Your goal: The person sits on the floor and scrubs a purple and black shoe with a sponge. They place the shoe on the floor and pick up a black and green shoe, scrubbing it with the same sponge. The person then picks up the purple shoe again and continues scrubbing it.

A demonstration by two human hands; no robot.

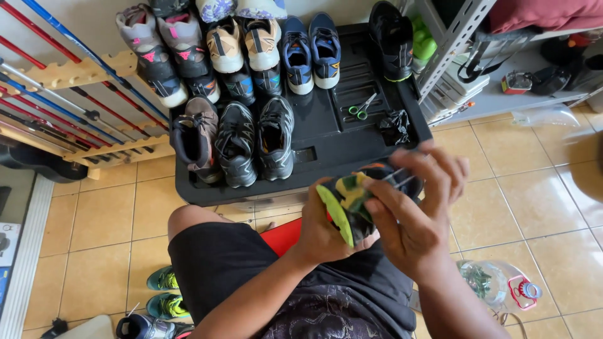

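tray (377, 125): big black plastic, on tiled floor ahead of knees; holds approx 3 rows of sneakers.
back rows: pink/grey pair (157, 50) far left, tan/orange pair (245, 41) mid, blue pair (311, 50) right of those, single black shoe (392, 37) at far right edge.
front row: brown shoe (195, 135) + two black trail shoes (254, 141), side by side, toes toward cam.
tray bare area: green-handled scissors (360, 108) mid-right; crumpled black bag (394, 125) just beside, nr right rim.
shelf (502, 94): grey metal, right of tray; small red/black items on it, too small to ID.
rack (81, 72): wooden, left of tray, red/blue rods laid across.
bottle (496, 282): clear plastic, lying on floor by right leg, green bits inside, red ring at neck.
shoe in hand (352, 204): black w/ lime-green sole, over lap, just below tray front edge, sole edge facing cam.
left hand (320, 235): closed round shoe from underside, gripping heel/sole.
right hand (418, 207): fingers curled over upper, pinching laces at top.
floor left: green/teal pair (164, 292) by left thigh.
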